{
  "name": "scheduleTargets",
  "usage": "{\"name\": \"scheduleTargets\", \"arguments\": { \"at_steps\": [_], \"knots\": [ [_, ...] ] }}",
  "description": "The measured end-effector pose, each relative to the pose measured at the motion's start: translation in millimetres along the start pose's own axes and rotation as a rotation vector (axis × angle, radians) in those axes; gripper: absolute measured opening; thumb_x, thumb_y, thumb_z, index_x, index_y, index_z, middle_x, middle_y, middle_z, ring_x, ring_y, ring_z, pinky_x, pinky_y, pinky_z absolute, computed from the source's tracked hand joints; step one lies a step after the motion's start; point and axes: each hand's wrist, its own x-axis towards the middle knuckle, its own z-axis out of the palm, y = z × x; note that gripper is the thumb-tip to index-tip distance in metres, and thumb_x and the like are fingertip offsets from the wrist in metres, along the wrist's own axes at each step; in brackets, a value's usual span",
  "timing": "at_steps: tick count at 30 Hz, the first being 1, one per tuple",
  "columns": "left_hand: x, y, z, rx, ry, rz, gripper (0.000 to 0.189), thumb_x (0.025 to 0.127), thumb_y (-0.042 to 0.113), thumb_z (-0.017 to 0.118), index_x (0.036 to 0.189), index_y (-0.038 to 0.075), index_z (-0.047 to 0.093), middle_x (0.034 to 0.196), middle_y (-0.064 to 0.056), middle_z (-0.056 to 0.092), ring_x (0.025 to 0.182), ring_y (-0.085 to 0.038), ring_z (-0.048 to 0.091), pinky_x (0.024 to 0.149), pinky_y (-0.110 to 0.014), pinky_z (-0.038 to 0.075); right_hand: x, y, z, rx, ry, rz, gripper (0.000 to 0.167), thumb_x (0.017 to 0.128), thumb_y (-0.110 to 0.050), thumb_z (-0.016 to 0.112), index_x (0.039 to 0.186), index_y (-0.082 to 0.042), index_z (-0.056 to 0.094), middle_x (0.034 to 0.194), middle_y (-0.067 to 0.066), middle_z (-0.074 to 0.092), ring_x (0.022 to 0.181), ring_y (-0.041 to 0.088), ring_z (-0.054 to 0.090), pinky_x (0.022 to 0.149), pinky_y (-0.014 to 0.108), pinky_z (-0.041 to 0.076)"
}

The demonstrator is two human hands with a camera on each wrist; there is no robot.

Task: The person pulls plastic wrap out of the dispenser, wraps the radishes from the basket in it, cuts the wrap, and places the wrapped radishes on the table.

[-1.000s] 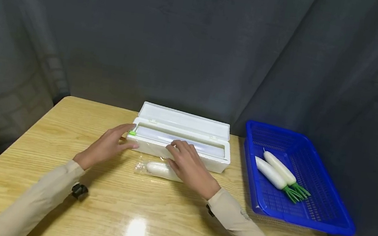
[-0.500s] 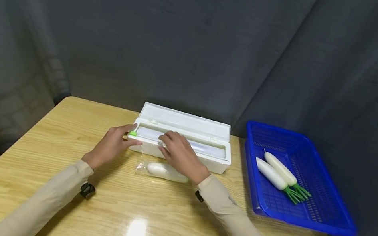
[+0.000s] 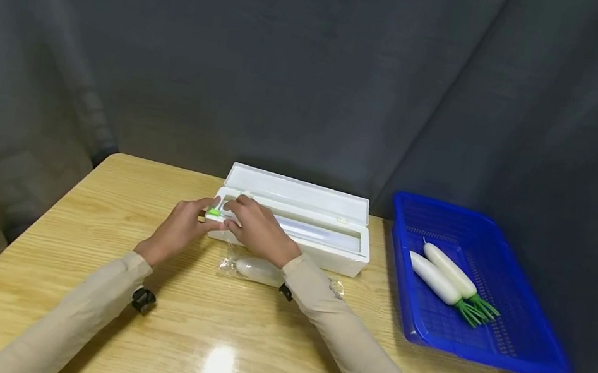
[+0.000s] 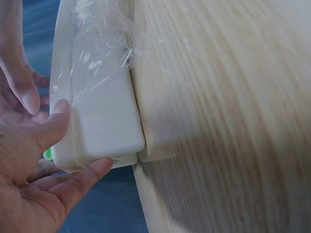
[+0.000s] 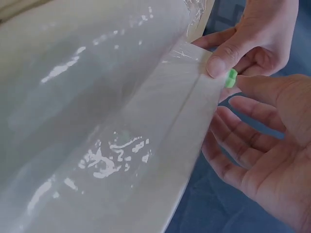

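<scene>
A white cling film dispenser (image 3: 290, 249) lies with its lid raised, the film roll (image 3: 315, 233) inside. My left hand (image 3: 175, 229) grips its left end; in the left wrist view the thumb (image 4: 51, 128) lies on the front edge and a finger (image 4: 90, 174) touches the end. A small green slider cutter (image 3: 213, 212) sits at that end. My right hand (image 3: 258, 228) reaches over the dispenser, its thumb (image 5: 255, 88) right by the slider, other fingers loosely bent. Clear film (image 4: 97, 53) hangs over the front. Before it lies a film-wrapped white radish (image 3: 260, 270), partly hidden by the right arm.
To the right stands a blue plastic basket (image 3: 409, 320) holding two white radishes (image 3: 449, 268) with green stems. A wooden table (image 3: 180, 335) carries everything. Dark curtains (image 3: 292, 71) hang behind it.
My right hand has slid left along the dispenser to its left end, beside my left hand. The left hand keeps its hold there. More of the wrapped radish's right end shows.
</scene>
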Motion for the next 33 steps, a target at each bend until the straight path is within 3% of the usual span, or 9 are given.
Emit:
{"name": "scheduleTargets", "arguments": {
  "at_steps": [6,14,19,26,33],
  "knots": [
    [-1.4,-0.9,1.3,0.046,0.026,0.008,0.051,0.093,0.007,0.079,0.136,-0.013,0.061,0.131,-0.03,0.067,0.096,-0.038,0.074,0.074,-0.043,0.06,12.7,-4,6,0.041,-0.012,0.02,0.029,0.108,-0.021,0.062,0.132,-0.008,0.07,0.122,0.005,0.07,0.1,0.014,0.067,0.081,0.023,0.057],
    [-3.2,-0.5,-2.1,0.048,0.033,0.024,0.044,0.094,0.002,0.077,0.133,-0.011,0.064,0.113,-0.027,0.074,0.094,-0.04,0.074,0.078,-0.049,0.062,31.3,-14,16,0.018,0.029,0.014,0.021,0.105,-0.014,0.065,0.122,-0.015,0.078,0.097,0.0,0.068,0.075,0.009,0.057,0.063,0.021,0.047],
    [-1.8,-0.7,-2.9,0.04,0.04,0.026,0.04,0.094,0.004,0.078,0.13,-0.009,0.067,0.111,-0.023,0.076,0.094,-0.036,0.073,0.076,-0.044,0.06,33.1,-17,16,-0.058,0.059,0.023,0.015,0.104,-0.014,0.067,0.11,-0.017,0.08,0.098,-0.002,0.07,0.08,0.009,0.065,0.065,0.023,0.054],
    [0.9,-1.9,-3.5,0.03,0.022,0.011,0.047,0.094,0.008,0.079,0.134,-0.01,0.064,0.12,-0.026,0.073,0.095,-0.035,0.072,0.072,-0.037,0.058,27.2,-14,15,-0.142,0.072,0.006,0.017,0.104,-0.02,0.067,0.113,-0.013,0.079,0.108,0.002,0.072,0.093,0.018,0.072,0.075,0.027,0.061],
    [2.2,-1.4,0.2,-0.012,0.011,0.015,0.055,0.093,0.01,0.08,0.139,-0.014,0.059,0.132,-0.031,0.066,0.104,-0.043,0.074,0.078,-0.047,0.063,21.0,-11,13,-0.225,0.065,-0.002,0.013,0.102,-0.018,0.07,0.108,-0.014,0.081,0.106,0.0,0.072,0.089,0.016,0.069,0.074,0.026,0.06]
  ]
}}
